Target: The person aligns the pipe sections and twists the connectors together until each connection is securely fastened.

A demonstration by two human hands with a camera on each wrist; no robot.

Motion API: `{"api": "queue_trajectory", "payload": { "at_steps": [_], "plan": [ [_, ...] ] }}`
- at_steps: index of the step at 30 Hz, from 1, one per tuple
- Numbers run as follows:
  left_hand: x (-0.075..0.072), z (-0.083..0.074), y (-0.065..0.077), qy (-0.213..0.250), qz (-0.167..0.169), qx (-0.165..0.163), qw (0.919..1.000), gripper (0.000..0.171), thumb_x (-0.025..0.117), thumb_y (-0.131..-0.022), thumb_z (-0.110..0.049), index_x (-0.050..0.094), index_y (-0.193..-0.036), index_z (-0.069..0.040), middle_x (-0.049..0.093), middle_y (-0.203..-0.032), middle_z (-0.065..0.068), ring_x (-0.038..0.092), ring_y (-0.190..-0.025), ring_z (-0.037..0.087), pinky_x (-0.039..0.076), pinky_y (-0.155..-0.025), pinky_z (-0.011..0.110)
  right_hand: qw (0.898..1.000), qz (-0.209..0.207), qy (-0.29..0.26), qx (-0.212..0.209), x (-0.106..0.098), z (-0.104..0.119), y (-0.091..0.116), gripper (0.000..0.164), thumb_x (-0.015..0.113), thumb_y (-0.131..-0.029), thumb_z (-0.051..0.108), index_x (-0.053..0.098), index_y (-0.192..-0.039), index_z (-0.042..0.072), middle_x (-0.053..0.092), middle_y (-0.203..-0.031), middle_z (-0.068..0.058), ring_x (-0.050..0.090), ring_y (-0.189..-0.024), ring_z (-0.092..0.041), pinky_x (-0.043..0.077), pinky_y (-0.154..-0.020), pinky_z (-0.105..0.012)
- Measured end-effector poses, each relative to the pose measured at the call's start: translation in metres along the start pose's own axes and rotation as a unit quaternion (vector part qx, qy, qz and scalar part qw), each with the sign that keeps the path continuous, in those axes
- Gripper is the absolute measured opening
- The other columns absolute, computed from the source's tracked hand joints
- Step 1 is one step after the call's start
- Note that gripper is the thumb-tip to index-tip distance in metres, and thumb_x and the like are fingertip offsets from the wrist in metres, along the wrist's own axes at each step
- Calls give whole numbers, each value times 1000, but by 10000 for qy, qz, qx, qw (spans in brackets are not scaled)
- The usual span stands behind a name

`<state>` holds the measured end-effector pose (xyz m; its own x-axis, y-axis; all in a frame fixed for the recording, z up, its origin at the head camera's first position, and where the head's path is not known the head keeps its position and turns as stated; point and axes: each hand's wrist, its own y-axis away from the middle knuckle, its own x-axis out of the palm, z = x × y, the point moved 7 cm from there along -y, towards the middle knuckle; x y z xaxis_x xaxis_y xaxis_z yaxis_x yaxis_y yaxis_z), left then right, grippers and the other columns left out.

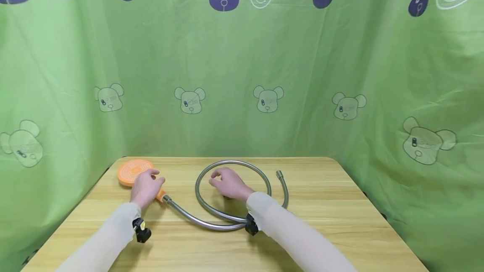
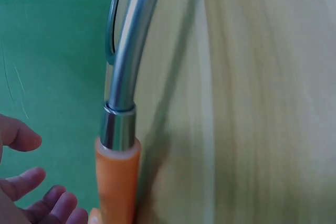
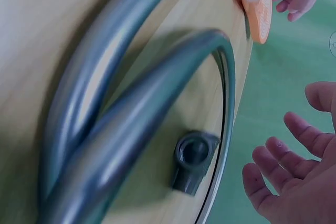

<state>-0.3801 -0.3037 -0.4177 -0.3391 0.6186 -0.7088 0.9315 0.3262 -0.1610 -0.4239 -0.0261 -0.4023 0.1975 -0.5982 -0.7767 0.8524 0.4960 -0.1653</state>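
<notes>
Left of the coiled hose (image 3: 92, 77) an orange shower head (image 1: 130, 170) could be seen, probably light, hard plastic and best grabbed by its handle (image 2: 118, 182), with the left hand (image 1: 146, 187) held there, fingers loosely apart and nothing gripped. The hose itself could be expected to be springy and kinda slick. Inside its loop a black bracket (image 3: 190, 170), likely stiff, was overhung by the right hand (image 1: 230, 183), fingers spread, nothing held.
</notes>
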Motion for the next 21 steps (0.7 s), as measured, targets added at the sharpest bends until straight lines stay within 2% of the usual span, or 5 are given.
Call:
{"api": "queue_trajectory", "payload": {
  "at_steps": [5,12,15,21],
  "plan": [
    [6,-16,-2,-20,170,199,9997,49,62,-93,-30,59,-135,-4,62,-129,24,58,-115,39,46,-98,55,10000,-43,-79,15,-12,-9,5,37,61,-98,35,67,-124,9,62,-132,-11,60,-115,-32,51,-98,-48],
    [15,-35,-2,28,464,471,9978,51,61,-94,-31,57,-138,-6,60,-134,24,57,-119,41,47,-98,57,9998,-173,17,126,-28,-24,11,44,63,-97,39,64,-128,9,61,-134,-10,60,-110,-26,51,-97,-47],
    [19,-42,-2,74,590,566,9966,51,62,-93,-30,57,-138,-6,59,-135,24,58,-120,42,48,-99,57,9995,-267,86,160,-34,-31,12,47,64,-96,41,63,-130,10,59,-138,-11,59,-118,-29,49,-102,-49],
    [30,-57,-1,130,953,952,9908,48,64,-93,-26,59,-136,-5,61,-133,25,58,-121,42,48,-101,56,9979,-486,288,310,-46,-46,17,51,67,-93,43,61,-134,14,55,-146,-9,49,-136,-32,41,-114,-51]
  ]
}}
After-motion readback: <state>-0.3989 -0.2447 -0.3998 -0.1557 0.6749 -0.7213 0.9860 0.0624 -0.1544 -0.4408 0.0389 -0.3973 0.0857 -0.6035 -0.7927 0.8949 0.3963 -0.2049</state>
